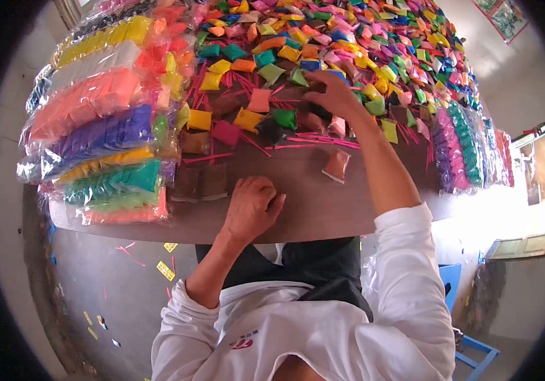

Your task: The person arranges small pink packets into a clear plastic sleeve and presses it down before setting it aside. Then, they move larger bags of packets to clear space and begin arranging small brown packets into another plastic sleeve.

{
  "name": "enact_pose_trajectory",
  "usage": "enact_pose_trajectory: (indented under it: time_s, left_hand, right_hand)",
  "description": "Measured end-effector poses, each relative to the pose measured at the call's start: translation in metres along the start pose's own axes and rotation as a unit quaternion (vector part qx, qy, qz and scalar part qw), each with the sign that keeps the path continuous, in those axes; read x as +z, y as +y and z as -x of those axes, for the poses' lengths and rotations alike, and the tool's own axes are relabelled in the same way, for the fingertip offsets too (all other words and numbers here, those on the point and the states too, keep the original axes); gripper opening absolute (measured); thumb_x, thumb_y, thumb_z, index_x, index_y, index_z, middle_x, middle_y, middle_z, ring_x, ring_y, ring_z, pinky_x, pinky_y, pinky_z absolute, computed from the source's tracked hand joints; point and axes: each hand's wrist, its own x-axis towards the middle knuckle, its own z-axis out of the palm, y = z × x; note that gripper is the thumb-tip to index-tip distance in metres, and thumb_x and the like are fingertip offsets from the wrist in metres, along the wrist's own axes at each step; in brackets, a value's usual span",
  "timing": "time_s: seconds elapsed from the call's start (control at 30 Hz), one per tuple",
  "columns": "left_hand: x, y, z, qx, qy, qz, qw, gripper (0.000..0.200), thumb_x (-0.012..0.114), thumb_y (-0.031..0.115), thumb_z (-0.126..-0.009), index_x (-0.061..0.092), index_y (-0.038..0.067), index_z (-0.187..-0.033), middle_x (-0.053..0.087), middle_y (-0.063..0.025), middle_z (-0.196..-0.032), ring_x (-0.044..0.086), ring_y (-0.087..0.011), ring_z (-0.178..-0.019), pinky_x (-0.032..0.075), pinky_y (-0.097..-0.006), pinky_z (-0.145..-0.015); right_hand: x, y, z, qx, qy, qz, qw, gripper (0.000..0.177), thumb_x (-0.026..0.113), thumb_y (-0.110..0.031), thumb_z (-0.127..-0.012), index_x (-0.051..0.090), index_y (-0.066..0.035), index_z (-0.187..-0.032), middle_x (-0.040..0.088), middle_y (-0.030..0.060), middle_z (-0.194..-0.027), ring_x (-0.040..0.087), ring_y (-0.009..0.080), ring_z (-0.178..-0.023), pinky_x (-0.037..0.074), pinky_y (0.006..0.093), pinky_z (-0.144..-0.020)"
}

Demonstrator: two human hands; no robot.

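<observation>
My left hand (253,204) rests near the front edge of the brown table with its fingers curled under; whatever they hold, if anything, is hidden. Just left of it lie two dark brown packets (201,181), side by side. My right hand (334,96) reaches over the near part of a wide heap of small coloured packets (374,38), its thumb and forefinger apart. A light green packet (298,77) is close to its fingertips. Below the right forearm, a single reddish-brown packet (336,165) lies apart on the bare tabletop (298,190).
Clear bags of sorted packets (94,133) are stacked high along the left side. More filled bags (469,146) stand at the right edge. Pink strips (313,141) lie among the loose packets. A blue metal frame (476,355) is on the floor at lower right.
</observation>
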Motion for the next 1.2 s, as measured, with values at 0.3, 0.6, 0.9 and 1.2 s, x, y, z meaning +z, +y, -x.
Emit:
enact_pose_trajectory:
  time_s: [0.3, 0.6, 0.9, 1.2]
  left_hand:
    - [0.001, 0.001, -0.001, 0.000, -0.005, -0.023, 1.000, 0.018, 0.070, 0.017, -0.082, 0.064, 0.002, -0.076, 0.061, -0.0116, -0.089, 0.059, -0.0325, -0.088, 0.044, -0.0449, -0.079]
    - [-0.004, 0.001, -0.001, -0.052, -0.009, 0.081, 0.995, 0.034, 0.062, 0.032, -0.093, 0.064, 0.001, -0.079, 0.062, -0.0135, -0.081, 0.058, -0.0337, -0.079, 0.043, -0.0426, -0.075]
    - [-0.008, -0.005, -0.001, -0.042, -0.012, 0.131, 0.990, 0.040, 0.061, 0.038, -0.092, 0.063, 0.001, -0.078, 0.061, -0.0135, -0.079, 0.059, -0.0337, -0.079, 0.042, -0.0413, -0.077]
    - [-0.008, -0.003, -0.002, -0.024, -0.028, 0.078, 0.996, 0.041, 0.070, 0.038, -0.084, 0.066, -0.002, -0.084, 0.064, -0.0166, -0.090, 0.060, -0.0356, -0.089, 0.045, -0.0422, -0.083]
  right_hand:
    - [-0.049, -0.023, 0.088, 0.187, 0.009, -0.566, 0.803, 0.032, 0.062, -0.013, -0.094, 0.057, -0.003, -0.125, 0.067, 0.0059, -0.111, 0.067, 0.0153, -0.095, 0.052, 0.0255, -0.075]
    - [-0.022, -0.046, 0.148, 0.218, -0.004, -0.633, 0.743, 0.020, 0.065, -0.018, -0.094, 0.064, -0.006, -0.110, 0.066, -0.0006, -0.092, 0.064, 0.0113, -0.079, 0.050, 0.0230, -0.067]
    - [0.005, -0.092, 0.168, 0.155, -0.130, -0.426, 0.882, 0.026, 0.061, -0.017, -0.095, 0.062, -0.002, -0.116, 0.064, 0.0019, -0.094, 0.058, 0.0084, -0.077, 0.049, 0.0258, -0.069]
    - [0.017, -0.102, 0.170, 0.141, -0.136, -0.425, 0.884, 0.031, 0.066, -0.021, -0.091, 0.062, 0.003, -0.110, 0.067, 0.0096, -0.095, 0.062, 0.0151, -0.087, 0.049, 0.0304, -0.081]
